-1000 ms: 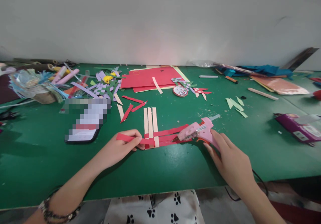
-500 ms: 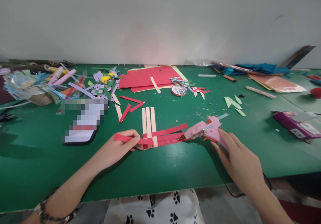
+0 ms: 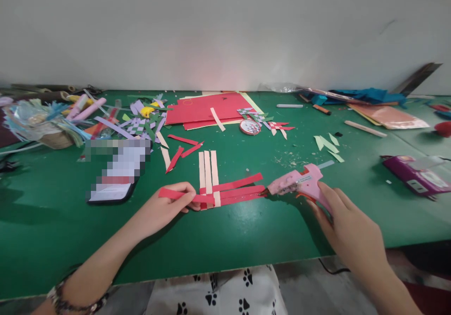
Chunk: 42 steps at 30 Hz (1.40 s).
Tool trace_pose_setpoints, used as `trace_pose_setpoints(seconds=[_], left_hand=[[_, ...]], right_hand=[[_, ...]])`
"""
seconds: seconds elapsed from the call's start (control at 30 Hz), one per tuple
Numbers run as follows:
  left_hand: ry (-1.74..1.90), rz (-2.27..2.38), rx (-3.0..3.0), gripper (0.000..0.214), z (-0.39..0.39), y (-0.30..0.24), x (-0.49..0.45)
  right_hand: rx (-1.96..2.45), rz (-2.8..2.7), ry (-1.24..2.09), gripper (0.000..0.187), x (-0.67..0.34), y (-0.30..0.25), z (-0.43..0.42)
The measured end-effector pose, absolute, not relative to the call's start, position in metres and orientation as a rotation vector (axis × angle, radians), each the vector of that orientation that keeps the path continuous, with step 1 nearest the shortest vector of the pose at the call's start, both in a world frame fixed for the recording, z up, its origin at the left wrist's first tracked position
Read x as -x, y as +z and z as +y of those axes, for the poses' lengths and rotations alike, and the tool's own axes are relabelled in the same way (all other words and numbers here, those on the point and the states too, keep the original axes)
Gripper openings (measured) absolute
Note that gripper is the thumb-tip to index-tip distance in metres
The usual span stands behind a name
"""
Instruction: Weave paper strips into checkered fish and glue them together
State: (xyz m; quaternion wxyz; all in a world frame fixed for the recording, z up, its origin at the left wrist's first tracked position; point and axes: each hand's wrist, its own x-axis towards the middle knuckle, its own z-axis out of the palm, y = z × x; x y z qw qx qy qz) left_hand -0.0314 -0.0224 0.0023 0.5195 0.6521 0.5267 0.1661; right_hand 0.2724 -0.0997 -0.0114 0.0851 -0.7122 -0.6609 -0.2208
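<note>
Between the thumb and fingers of my left hand (image 3: 176, 207) is a red paper strip (image 3: 172, 194), its free end lying over a woven piece of paper strips (image 3: 209, 183). Cream strips run away from me in that piece, and red strips (image 3: 243, 192) stretch to the right. My right hand (image 3: 348, 225) is closed around the handle of a pink hot glue gun (image 3: 299, 183). The nozzle is at the right end of the lowest red strip, where a shiny line of glue shows. A clear glue stick (image 3: 326, 164) pokes out of the gun's back.
A phone (image 3: 118, 171) lies left of my left hand. Behind are red paper sheets (image 3: 207, 110), a round dish of small beads (image 3: 250, 127), and cut strips in several colours. A purple packet (image 3: 416, 176) lies at right; the table's front edge is close to me.
My right hand has moved the glue gun to the right, its nozzle travelling along the lowest red strip to the end. My left hand stays almost still on the red strip.
</note>
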Motion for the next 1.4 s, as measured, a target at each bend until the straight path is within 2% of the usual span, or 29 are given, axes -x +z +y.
trace_pose_setpoints(seconds=[0.47, 0.67, 0.87, 1.0, 1.1, 1.17, 1.23, 1.4], left_hand=[[0.405, 1.261, -1.582, 0.031, -0.021, 0.002, 0.031], [0.396, 1.256, -1.568, 0.03, -0.022, 0.003, 0.032], [0.407, 1.281, -1.636, 0.028, -0.024, 0.004, 0.03], [0.407, 1.273, -1.759, 0.029, -0.026, 0.003, 0.028], [0.471, 1.262, -1.912, 0.028, -0.028, 0.005, 0.026], [0.503, 1.219, -2.002, 0.026, -0.029, 0.007, 0.024], [0.498, 1.149, -2.065, 0.025, -0.03, 0.009, 0.023], [0.418, 1.019, -2.224, 0.023, -0.031, 0.004, 0.022]], right_hand=[[2.193, -1.919, -0.661, 0.041, -0.279, -0.006, -0.103], [2.321, -1.724, -0.426, 0.04, -0.292, 0.0, -0.1], [2.41, -1.629, -0.252, 0.031, -0.315, 0.004, -0.066], [2.435, -1.729, -0.39, 0.033, -0.319, 0.003, -0.048], [2.133, -1.883, -0.57, 0.03, -0.303, 0.01, -0.046], [1.751, -2.164, -0.42, 0.029, -0.284, 0.017, -0.048], [1.422, -2.454, -0.219, 0.035, -0.263, 0.022, -0.048], [1.202, -2.765, -0.084, 0.053, -0.232, 0.018, -0.035]])
